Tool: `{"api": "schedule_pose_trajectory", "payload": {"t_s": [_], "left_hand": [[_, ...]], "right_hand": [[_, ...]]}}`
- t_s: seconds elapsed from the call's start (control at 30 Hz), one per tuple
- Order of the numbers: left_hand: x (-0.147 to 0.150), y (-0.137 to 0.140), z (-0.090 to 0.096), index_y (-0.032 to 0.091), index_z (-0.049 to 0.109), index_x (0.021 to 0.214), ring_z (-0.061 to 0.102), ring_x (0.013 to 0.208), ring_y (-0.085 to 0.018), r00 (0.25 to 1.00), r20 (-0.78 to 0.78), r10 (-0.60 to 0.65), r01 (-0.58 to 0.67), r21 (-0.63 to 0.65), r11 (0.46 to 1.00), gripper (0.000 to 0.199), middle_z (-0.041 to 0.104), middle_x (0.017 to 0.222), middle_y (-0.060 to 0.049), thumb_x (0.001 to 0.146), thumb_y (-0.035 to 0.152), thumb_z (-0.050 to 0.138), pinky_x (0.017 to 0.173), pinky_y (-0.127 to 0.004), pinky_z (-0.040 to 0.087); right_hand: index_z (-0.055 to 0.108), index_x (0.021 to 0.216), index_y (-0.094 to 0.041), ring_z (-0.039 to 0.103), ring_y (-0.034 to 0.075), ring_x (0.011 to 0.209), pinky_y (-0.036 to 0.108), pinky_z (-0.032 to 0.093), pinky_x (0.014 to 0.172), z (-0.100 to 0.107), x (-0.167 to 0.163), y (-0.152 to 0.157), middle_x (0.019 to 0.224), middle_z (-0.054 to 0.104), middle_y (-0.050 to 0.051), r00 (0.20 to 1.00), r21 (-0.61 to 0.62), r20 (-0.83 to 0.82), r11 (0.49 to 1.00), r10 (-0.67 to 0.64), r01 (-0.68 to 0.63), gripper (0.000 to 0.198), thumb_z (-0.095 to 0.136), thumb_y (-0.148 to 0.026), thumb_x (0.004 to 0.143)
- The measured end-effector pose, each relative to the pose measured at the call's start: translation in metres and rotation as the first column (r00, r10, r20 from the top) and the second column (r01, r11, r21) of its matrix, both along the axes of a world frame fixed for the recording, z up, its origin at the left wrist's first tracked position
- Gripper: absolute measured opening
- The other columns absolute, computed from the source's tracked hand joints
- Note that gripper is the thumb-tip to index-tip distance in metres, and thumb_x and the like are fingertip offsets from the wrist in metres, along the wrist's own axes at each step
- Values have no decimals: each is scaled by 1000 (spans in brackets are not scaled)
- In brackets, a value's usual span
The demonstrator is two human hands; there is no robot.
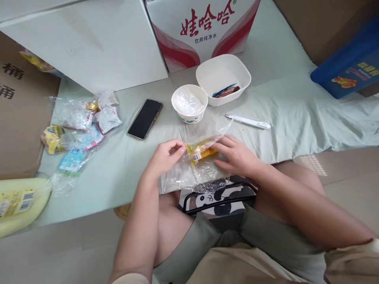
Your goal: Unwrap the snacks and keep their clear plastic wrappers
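Observation:
A yellow packet with a white label lies in clear plastic film at the near edge of the cloth-covered surface. At the packet's left end, my left hand is closed, thumb and fingertips pinched on what looks like the film's edge. My right hand comes in from the right with its fingers apart, resting over the packet's right end and the film. Part of the packet is hidden under those fingers. Just beyond stands a round white paper bowl with crumpled clear plastic inside.
A white rectangular tub holds flat dark wrappers. A white utility knife lies right, a black phone left. Several crumpled wrappers lie farther left, near a yellow bottle. Boxes line the back; a blue container stands right.

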State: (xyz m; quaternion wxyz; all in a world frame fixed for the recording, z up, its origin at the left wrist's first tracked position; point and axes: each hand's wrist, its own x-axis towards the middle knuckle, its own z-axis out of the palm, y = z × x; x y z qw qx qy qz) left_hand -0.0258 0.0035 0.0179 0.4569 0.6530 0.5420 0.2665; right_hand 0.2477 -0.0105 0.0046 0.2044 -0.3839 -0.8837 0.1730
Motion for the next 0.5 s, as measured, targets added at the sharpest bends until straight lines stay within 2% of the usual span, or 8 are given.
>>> {"api": "schedule_pose_trajectory", "payload": {"t_s": [0.1, 0.2, 0.27, 0.33, 0.43, 0.5], "left_hand": [[8, -4, 4, 18, 62, 83, 61, 67, -14, 968, 234, 90, -56, -149, 987, 37, 69, 82, -4, 83, 55, 67, 59, -24, 49], [13, -4, 11, 19, 58, 81, 58, 57, -11, 917, 360, 171, -71, -275, 959, 38, 70, 83, -4, 77, 54, 72, 49, -22, 44], [15, -2, 13, 19, 57, 78, 48, 47, -7, 899, 367, 240, -140, -279, 950, 33, 69, 76, -2, 76, 48, 73, 43, -20, 38], [15, 3, 14, 19, 55, 74, 39, 43, -5, 871, 340, 354, -280, -248, 927, 27, 63, 65, 0, 75, 40, 72, 39, -18, 30], [14, 10, 12, 18, 54, 68, 41, 45, -6, 812, 283, 510, -460, -227, 858, 19, 57, 58, 2, 74, 31, 67, 40, -16, 26], [13, 12, 11, 18, 55, 67, 42, 46, -6, 791, 254, 557, -506, -241, 828, 16, 56, 57, 2, 75, 29, 65, 40, -17, 25]], "right_hand": [[59, 126, -17, 63, 33, 112, 50, 54, 94, -3, -4, 1, 122, 66, 16, 1000, -62, 6, 998, -22, 23, 39, 58, -23, 88], [58, 121, -20, 66, 28, 105, 44, 56, 90, -1, -4, 4, 116, 68, 13, 992, -131, -109, 990, -61, 46, 34, 53, -18, 88], [55, 125, -22, 66, 25, 110, 42, 56, 93, 2, -2, 5, 122, 67, 11, 972, -143, -224, 989, -65, 33, 39, 51, -16, 87], [52, 128, -25, 66, 25, 113, 42, 55, 95, 6, 3, 5, 124, 67, 10, 948, -114, -314, 993, -60, 25, 40, 52, -19, 88], [52, 124, -27, 66, 25, 109, 44, 55, 93, 17, 14, 4, 119, 68, 8, 912, -48, -407, 998, -52, 36, 36, 57, -28, 88], [55, 118, -28, 66, 26, 106, 47, 54, 94, 29, 23, 8, 115, 68, 8, 886, -38, -445, 992, -127, 123, 32, 61, -35, 87]]}}
